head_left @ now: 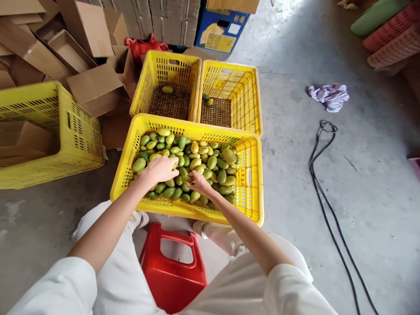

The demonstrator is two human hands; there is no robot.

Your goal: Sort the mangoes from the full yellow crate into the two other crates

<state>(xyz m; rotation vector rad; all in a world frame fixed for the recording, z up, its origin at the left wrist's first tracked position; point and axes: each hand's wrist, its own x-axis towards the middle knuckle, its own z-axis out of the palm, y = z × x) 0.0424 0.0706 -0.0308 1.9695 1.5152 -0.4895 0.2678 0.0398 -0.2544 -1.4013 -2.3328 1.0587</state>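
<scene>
A yellow plastic crate (183, 124) in front of me holds many small green and yellow mangoes (195, 164). My left hand (160, 169) reaches into the left half of the pile, its thumb and fingers on either side of a green mango (176, 166). To its right and a little nearer to me, my right hand (200, 183) has its fingers curled in a pinch at a green mango (187, 179); its palm side is partly hidden. Both hands stay low among the fruit.
Behind stand two yellow crates, the left crate (166, 54) with one mango (167, 89), the right crate (259, 100) with two small fruits. Another yellow crate (78, 131) and cardboard boxes (95, 83) lie left. A red stool (173, 280) is between my legs; a black cable (316, 183) lies right.
</scene>
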